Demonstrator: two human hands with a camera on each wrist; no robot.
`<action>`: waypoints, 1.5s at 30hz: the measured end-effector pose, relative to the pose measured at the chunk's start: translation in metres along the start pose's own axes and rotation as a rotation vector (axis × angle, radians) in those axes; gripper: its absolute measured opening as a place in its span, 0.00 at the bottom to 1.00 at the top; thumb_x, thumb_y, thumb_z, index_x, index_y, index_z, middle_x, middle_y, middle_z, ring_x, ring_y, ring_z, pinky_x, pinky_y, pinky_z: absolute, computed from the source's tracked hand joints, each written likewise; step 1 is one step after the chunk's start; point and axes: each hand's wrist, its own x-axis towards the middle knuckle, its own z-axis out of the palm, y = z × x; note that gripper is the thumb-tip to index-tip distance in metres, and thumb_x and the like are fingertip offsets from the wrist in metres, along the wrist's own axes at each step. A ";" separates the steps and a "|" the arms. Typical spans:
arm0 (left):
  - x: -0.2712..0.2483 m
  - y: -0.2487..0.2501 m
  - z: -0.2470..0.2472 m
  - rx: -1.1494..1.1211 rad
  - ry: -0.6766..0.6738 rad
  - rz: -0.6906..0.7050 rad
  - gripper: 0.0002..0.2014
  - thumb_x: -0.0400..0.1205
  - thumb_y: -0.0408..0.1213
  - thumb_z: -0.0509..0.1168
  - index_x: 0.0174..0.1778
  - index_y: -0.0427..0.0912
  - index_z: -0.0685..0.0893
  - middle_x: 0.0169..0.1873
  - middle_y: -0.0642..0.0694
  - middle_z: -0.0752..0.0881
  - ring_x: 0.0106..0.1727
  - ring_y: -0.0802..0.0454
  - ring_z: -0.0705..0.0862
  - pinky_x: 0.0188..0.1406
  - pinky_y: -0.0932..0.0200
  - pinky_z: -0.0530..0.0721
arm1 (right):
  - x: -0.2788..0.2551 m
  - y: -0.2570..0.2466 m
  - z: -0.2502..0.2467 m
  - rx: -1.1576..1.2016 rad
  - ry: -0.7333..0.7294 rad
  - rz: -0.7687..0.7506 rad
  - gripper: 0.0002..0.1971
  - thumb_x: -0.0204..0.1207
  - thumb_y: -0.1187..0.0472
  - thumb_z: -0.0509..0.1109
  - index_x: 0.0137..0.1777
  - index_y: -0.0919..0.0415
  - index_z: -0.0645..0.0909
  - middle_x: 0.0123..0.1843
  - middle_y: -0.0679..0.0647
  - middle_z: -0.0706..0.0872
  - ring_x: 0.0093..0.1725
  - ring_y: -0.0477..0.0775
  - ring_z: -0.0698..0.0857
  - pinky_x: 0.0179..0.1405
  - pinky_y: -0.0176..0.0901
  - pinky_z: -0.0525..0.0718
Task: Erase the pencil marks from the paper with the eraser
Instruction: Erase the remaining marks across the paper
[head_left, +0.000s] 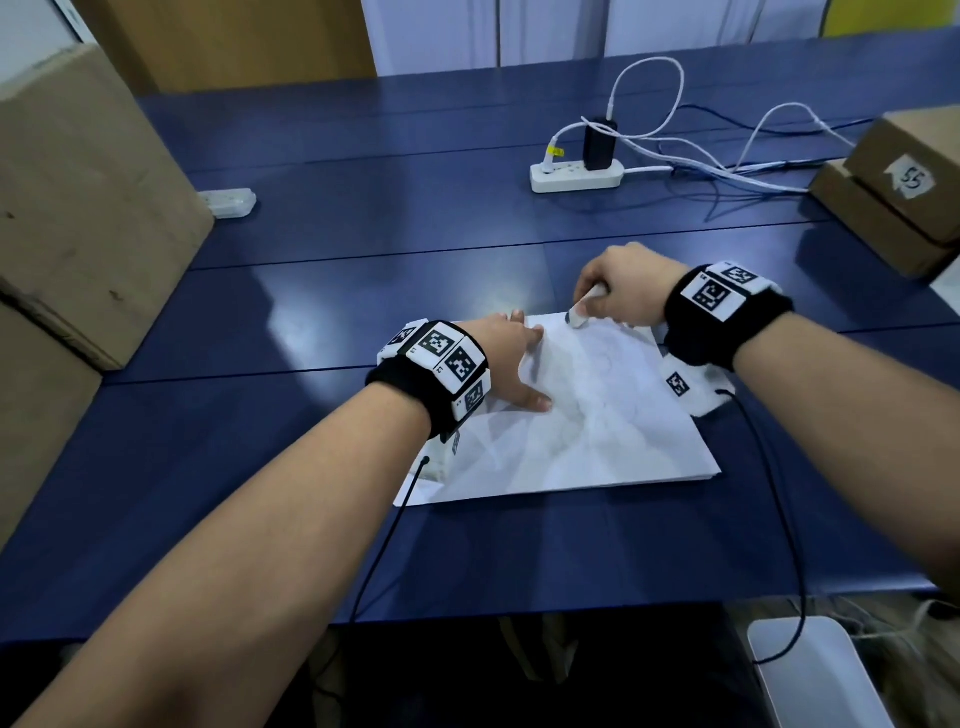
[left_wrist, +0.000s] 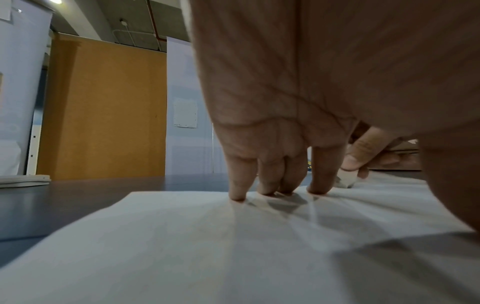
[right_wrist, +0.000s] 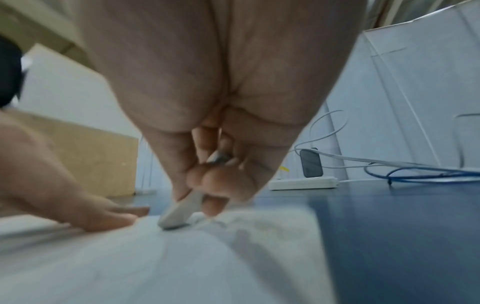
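My right hand (head_left: 626, 291) pinches the eraser (head_left: 581, 312), tip down on the paper's (head_left: 597, 431) far edge; my left hand (head_left: 511, 364), fingers spread flat, pins the sheet just beside it, toward the left edge.

White power strip (head_left: 575, 175), cables (head_left: 727, 161), cardboard boxes (head_left: 78, 208) on blue table (head_left: 363, 208)

Two hands are showing: the left hand (head_left: 511, 358) and the right hand (head_left: 623, 288). One eraser (head_left: 582, 312) and one sheet of paper (head_left: 587, 431) are lying on the one blue table (head_left: 363, 218). Two white power strips are sitting there, one (head_left: 575, 175) carrying a single black adapter (head_left: 598, 144), the other (head_left: 228, 202) farther left. Cardboard boxes are numbering three: two stacked at left (head_left: 78, 182) (head_left: 36, 415), one at right (head_left: 898, 192).
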 end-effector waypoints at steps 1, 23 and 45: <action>0.000 0.000 0.000 0.000 0.001 0.000 0.52 0.74 0.66 0.69 0.86 0.41 0.55 0.84 0.37 0.59 0.82 0.40 0.63 0.76 0.46 0.70 | -0.001 0.001 0.000 0.008 0.004 0.002 0.06 0.74 0.54 0.74 0.47 0.53 0.89 0.38 0.51 0.90 0.35 0.49 0.85 0.38 0.40 0.80; 0.000 0.000 0.001 -0.014 -0.012 0.000 0.52 0.76 0.65 0.68 0.87 0.41 0.50 0.86 0.36 0.50 0.85 0.40 0.56 0.81 0.49 0.62 | -0.018 0.001 -0.002 0.058 -0.331 -0.099 0.03 0.70 0.55 0.78 0.43 0.50 0.90 0.28 0.50 0.88 0.22 0.51 0.80 0.31 0.41 0.82; -0.001 0.000 0.002 0.011 -0.016 0.007 0.53 0.77 0.66 0.66 0.87 0.41 0.47 0.86 0.35 0.48 0.85 0.40 0.54 0.81 0.50 0.60 | -0.019 -0.001 -0.006 0.031 -0.316 -0.075 0.04 0.70 0.55 0.77 0.44 0.48 0.90 0.30 0.51 0.88 0.21 0.48 0.79 0.30 0.40 0.82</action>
